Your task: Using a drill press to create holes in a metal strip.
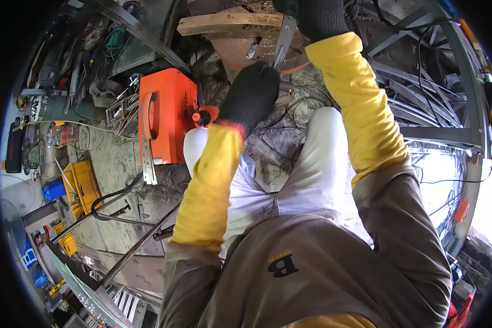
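My left hand (252, 94), in a black glove, is closed round the lower end of a flat metal bar (285, 39). The bar slants up to my right hand (321, 19), also black-gloved, whose fingers curl over its upper end at the top edge of the view. Part of the right hand's fingers is cut off there. Beneath the bar lies a round, brownish board (229, 48) with a reddish rim. A rough wooden strip (229, 23) rests across the board's far side, passing behind the bar. A small shiny metal piece (253, 48) lies left of the bar.
An orange, box-shaped machine (175, 98) with a handle stands left of my knees. Metal frames and bars (440, 134) fill the right side. Cables (279, 131) run over the floor between my legs. Scrap and tools lie far left, near a yellow folded thing (82, 186).
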Tool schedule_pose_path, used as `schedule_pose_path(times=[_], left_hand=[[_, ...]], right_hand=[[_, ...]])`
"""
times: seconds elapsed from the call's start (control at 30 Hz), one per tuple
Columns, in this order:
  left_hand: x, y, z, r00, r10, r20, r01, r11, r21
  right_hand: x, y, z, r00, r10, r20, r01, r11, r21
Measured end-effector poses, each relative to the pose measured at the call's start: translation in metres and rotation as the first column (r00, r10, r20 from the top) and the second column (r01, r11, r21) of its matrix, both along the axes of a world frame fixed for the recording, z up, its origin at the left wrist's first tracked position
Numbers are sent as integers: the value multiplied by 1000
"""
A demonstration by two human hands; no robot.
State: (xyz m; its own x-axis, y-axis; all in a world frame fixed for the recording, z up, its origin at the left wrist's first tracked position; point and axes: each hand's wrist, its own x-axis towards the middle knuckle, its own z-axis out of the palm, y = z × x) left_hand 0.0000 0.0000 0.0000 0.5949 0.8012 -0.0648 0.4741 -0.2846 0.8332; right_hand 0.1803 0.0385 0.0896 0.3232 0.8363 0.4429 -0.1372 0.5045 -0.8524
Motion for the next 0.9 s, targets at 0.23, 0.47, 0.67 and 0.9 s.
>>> schedule_pose_path(times=[0.23, 0.47, 0.67, 0.9], left_hand=[[-10, -10, -2, 994, -96, -43, 104, 958, 267], [14, 31, -14, 939, -171, -297, 342, 509, 789], [-11, 15, -8, 947, -35, -321, 272, 623, 733], [-20, 7, -16, 938, -91, -334, 323, 577, 750]], right_hand=[[1, 0, -2, 992, -123, 13, 121, 990, 76], [-4, -2, 0, 955, -197, 221, 166, 975, 151], [-33, -9, 1, 988, -116, 98, 112, 993, 47], [-24, -14, -1, 912, -291, 290, 250, 953, 169]])
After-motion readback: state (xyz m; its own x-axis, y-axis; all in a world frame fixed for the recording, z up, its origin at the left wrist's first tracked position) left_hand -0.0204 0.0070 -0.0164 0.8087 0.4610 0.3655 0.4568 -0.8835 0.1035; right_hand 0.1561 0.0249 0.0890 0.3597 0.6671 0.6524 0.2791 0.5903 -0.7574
